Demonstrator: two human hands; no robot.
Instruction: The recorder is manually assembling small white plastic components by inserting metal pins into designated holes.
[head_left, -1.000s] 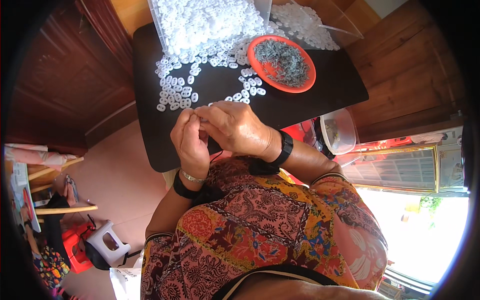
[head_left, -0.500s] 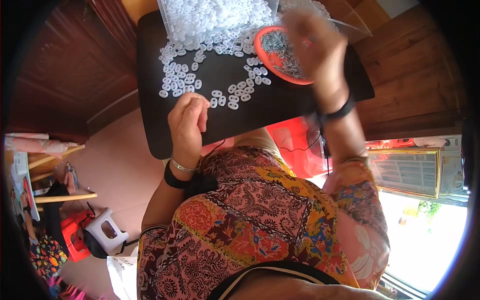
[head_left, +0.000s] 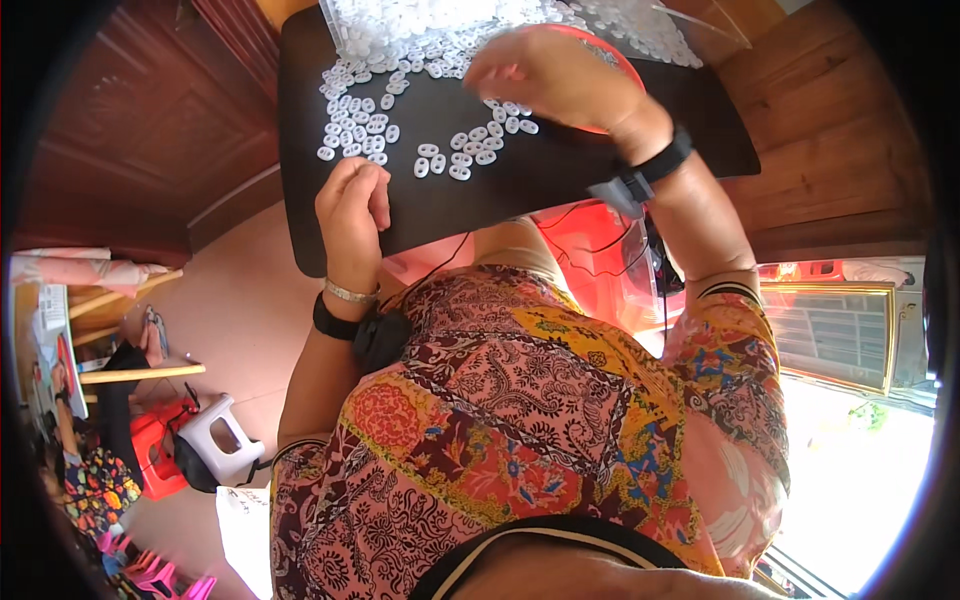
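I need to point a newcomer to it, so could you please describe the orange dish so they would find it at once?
Start at the black tabletop strewn with small white oval pieces. At its far right side, under the raised right hand, sits the orange dish. It is the only round, brightly coloured thing there; everything around it is white or black.

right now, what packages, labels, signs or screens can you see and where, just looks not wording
Clear plastic bag: far end of the black tray, partly cut off by the frame, with small white plastic pieces spilling from it.
White printed sheet: far left edge, a pale rectangle with marks too small to make out.
No screens or signs can be made out.
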